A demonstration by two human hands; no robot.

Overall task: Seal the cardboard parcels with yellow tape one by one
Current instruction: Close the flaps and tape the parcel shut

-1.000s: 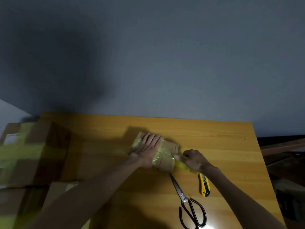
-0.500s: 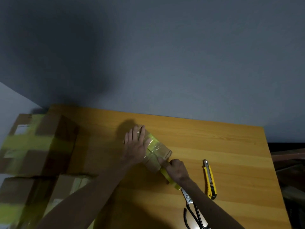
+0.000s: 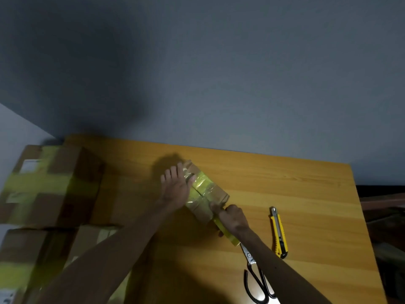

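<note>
1. The parcel (image 3: 208,189) lies slantwise in the middle of the table (image 3: 285,183), already crossed by yellow bands. Your left hand (image 3: 175,187) lies flat on its far end with the fingers straight. Keep that weight on so the parcel cannot swivel.
2. Your right hand (image 3: 232,218) is curled round the tape (image 3: 229,236) at the parcel's near end, and a loose tail trails back toward you. Pull it taut along the parcel's length, then fold it over the end. Rub outward from the middle so it does not crease.
3. I judge the tail will need trimming. The scissors (image 3: 256,279) lie partly under your right forearm, and the tape's end rests over their tip. The cutter (image 3: 278,231) lies just to the right, apart from your hand. No roll is in view.
4. Taped boxes (image 3: 48,183) crowd the table's left side beside your left forearm. Turn the parcel rightward, away from them.
</note>
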